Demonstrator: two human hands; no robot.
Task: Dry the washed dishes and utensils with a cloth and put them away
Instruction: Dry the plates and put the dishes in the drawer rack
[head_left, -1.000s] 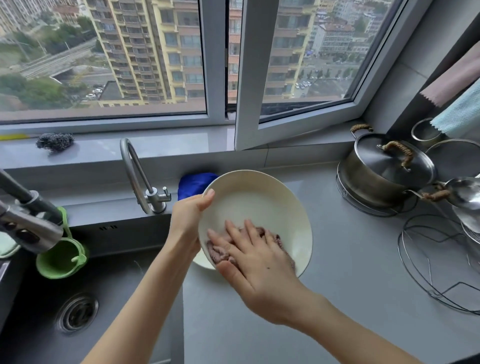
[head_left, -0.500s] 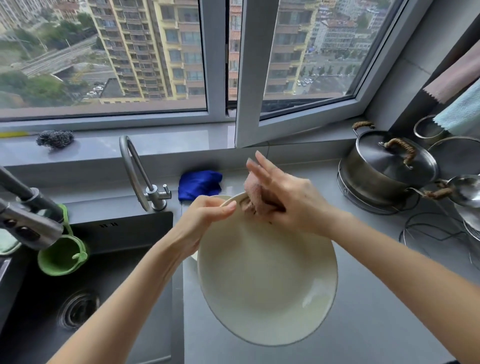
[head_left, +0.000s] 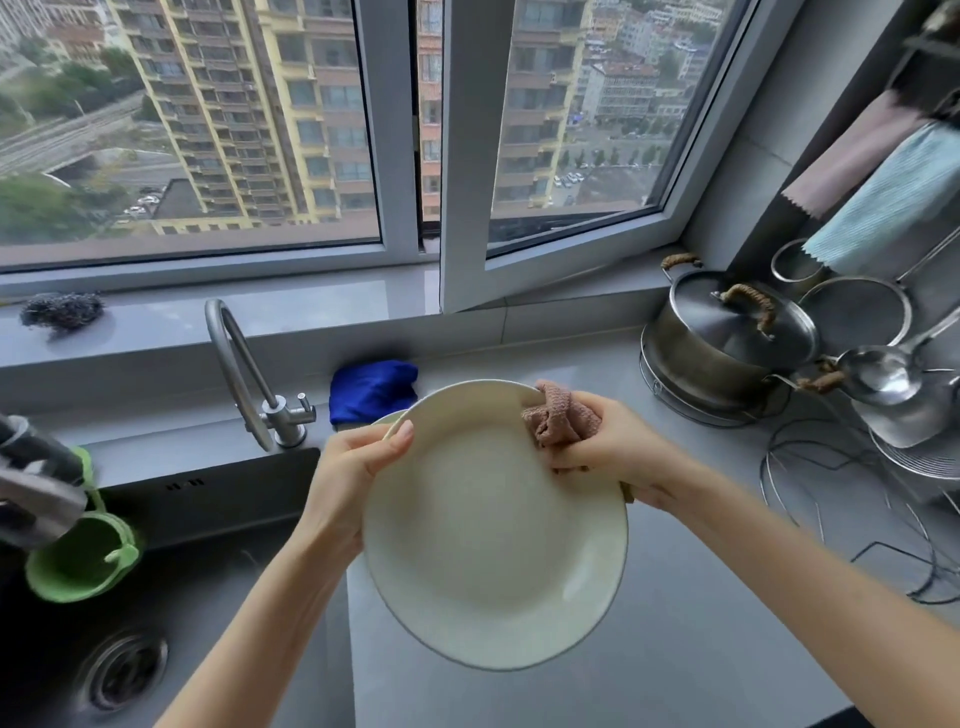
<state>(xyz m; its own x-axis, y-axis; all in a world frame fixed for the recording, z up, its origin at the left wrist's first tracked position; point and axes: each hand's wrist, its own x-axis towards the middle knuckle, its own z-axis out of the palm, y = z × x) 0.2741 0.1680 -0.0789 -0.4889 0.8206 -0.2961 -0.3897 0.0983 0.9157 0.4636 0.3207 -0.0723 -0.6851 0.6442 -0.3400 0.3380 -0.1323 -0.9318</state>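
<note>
In the middle of the frame, a cream plate (head_left: 493, 525) was held tilted above the grey counter (head_left: 701, 623). The left hand (head_left: 358, 467) gripped its upper left rim, thumb on the inner face. The right hand (head_left: 613, 452) was closed around a bunched pink cloth (head_left: 558, 418), pressing it against the upper right rim. A blue cloth (head_left: 371, 389) lay behind, and a lidded pot (head_left: 727, 343) stood at the right.

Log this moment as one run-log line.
step: drying plate | left hand: grips plate's left rim | right hand: presses pink cloth on upper-right rim | plate: held above counter
</note>
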